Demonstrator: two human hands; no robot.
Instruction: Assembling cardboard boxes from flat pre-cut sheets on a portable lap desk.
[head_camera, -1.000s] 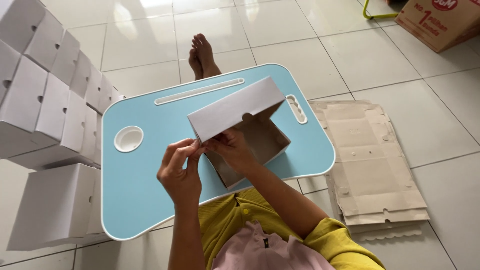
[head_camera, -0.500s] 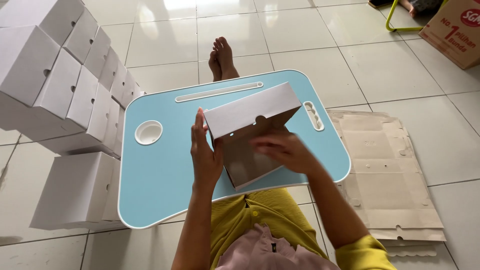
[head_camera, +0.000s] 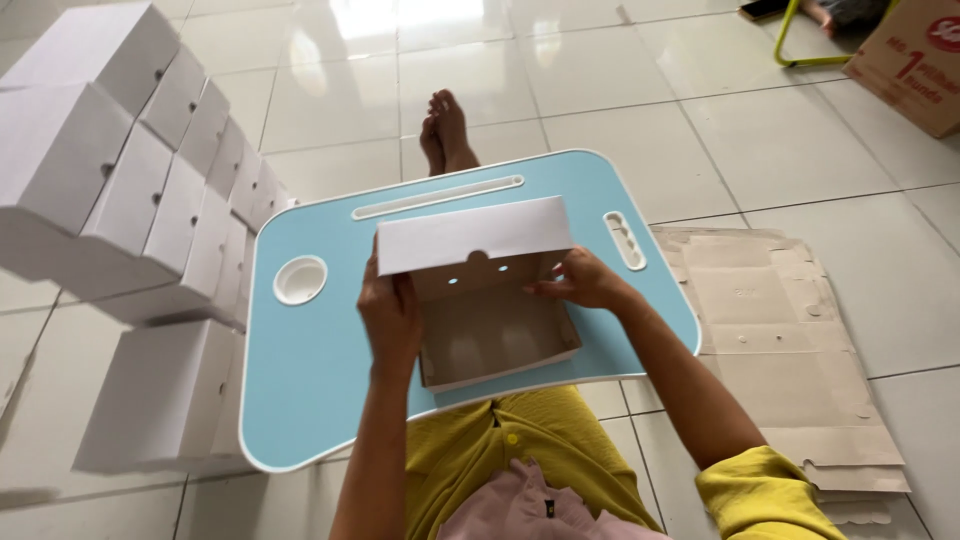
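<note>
Half-folded box (head_camera: 490, 310) sits on the blue lap table (head_camera: 310, 370), white outside, brown card inside, lid flap standing up at the far side. Our left hand (head_camera: 390, 315) is closed round the left wall, thumb inside as far as we can tell; our right hand (head_camera: 580, 282) pinches the right wall near the back corner, fingers curled. We judge it light, thin card — stiff along the creases, easily dented mid-panel — so hold it at the corners and folded edges, not the flat faces. Left on the floor: stacked white boxes (head_camera: 130, 190), finished, small round holes in their sides. Right of the table: a pile of flat brown blanks (head_camera: 790, 340). Far right corner — a brown carton (head_camera: 905, 60) with red print and a round red mark.
</note>
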